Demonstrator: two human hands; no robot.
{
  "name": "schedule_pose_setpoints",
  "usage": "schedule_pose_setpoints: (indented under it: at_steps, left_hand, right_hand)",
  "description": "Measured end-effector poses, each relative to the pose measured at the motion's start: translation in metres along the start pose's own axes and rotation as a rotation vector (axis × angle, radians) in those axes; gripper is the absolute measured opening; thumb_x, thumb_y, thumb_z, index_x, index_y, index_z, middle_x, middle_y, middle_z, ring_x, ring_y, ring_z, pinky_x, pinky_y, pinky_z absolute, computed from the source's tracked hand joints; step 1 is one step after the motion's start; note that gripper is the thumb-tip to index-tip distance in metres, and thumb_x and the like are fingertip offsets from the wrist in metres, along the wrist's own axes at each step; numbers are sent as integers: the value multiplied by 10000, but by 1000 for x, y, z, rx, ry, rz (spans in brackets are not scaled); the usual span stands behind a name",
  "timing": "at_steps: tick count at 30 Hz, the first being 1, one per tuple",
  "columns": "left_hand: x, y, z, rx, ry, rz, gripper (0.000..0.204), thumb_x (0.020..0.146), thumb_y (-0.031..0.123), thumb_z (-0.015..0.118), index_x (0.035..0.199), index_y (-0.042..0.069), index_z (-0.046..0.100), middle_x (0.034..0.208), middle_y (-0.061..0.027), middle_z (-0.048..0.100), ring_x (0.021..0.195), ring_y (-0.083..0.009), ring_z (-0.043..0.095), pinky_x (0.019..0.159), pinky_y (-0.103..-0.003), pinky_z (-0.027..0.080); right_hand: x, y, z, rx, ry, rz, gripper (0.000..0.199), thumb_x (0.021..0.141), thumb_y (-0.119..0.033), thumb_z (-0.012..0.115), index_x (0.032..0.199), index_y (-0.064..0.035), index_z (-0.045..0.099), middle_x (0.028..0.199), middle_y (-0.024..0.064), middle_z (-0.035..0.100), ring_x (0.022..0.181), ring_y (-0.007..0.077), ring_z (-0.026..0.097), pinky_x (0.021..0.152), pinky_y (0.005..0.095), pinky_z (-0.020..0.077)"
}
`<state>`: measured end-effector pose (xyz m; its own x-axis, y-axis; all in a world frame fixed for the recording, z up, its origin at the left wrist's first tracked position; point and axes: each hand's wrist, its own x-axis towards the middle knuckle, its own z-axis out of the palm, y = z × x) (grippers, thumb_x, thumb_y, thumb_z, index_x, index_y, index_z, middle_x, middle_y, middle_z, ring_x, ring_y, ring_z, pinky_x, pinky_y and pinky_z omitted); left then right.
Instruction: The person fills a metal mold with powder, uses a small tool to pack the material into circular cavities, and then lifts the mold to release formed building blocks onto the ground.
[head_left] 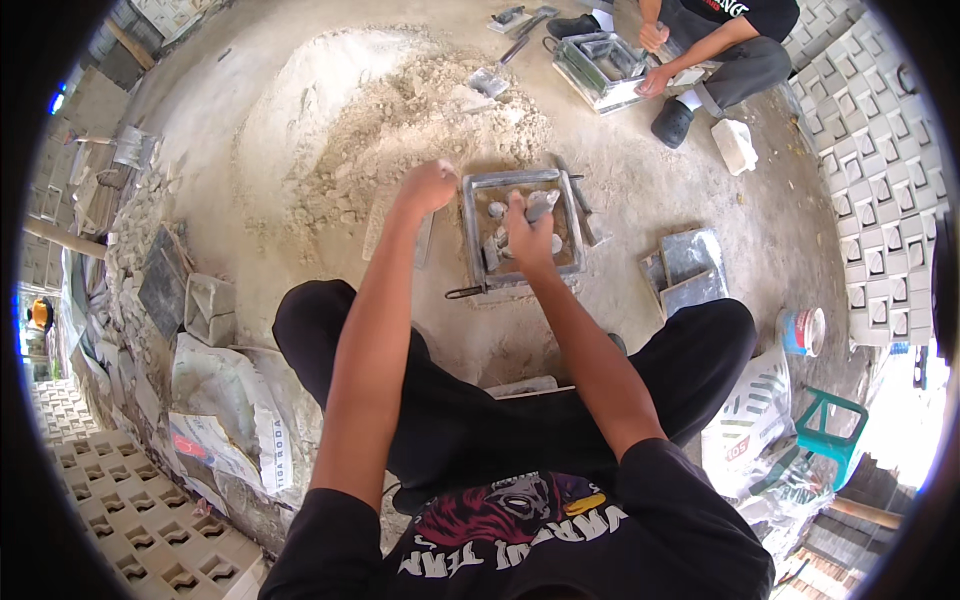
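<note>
A square metal mould frame (470,225) lies on the ground before me, with sandy material and several pale rounded lumps inside. My right hand (530,238) is inside the frame, its fingers wrapped round a small grey trowel-like tool (543,204) whose end points away from me. Just left of the frame, above a flat pale board (413,245), my left hand (430,187) is raised in a fist. Whatever it may hold is hidden by the fingers. Beyond it spreads a heap of pale powder and crumbly sand (390,120).
Another person's hand (655,80) works at a second mould (600,75) at the far right. A trowel (488,82) rests on the heap. Grey plates (692,262), a white block (735,146) and a green stool (833,430) stand right; sacks (230,410) and rubble lie left.
</note>
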<state>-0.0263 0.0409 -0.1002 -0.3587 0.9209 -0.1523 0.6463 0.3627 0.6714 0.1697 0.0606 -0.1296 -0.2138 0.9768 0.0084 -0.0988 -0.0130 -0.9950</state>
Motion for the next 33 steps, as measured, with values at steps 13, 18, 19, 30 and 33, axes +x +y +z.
schedule_pose_setpoints:
  at_steps: [13,18,19,30,33]
  left_hand:
    - [-20,-122,215,-503,467,-436,463,967,343,335,1006,-22,617,883,-230,639,844,-411,598,780,-478,445]
    - [-14,-71,205,-612,558,-361,418,963,278,312,961,-10,615,879,-246,611,862,-439,567,789,-505,425]
    - [-14,-69,205,-515,573,-401,407,957,271,315,945,-3,616,895,-240,609,872,-431,567,792,-503,426]
    - [-19,-52,189,-252,544,-624,405,946,255,315,893,-23,605,934,-259,604,900,-447,557,809,-515,411]
    - [-15,-53,188,-268,549,-637,418,942,279,314,902,-16,607,925,-264,613,897,-457,565,813,-517,418]
  right_hand:
    - [42,-35,45,-21,-14,86,427,976,-244,500,597,-61,431,528,-41,413,476,41,358,415,273,263]
    - [71,-23,62,-250,72,-29,444,977,-229,498,569,-69,428,506,-27,421,452,66,366,418,271,270]
    - [75,-11,60,-260,0,-90,441,978,-229,494,573,-69,426,505,-24,425,451,67,372,416,270,270]
    - [120,-55,25,306,-502,135,435,958,-214,488,580,-116,296,527,4,332,434,104,293,404,275,222]
    - [113,-51,23,152,-528,53,438,945,-246,573,572,-107,392,516,-39,392,446,57,341,418,242,248]
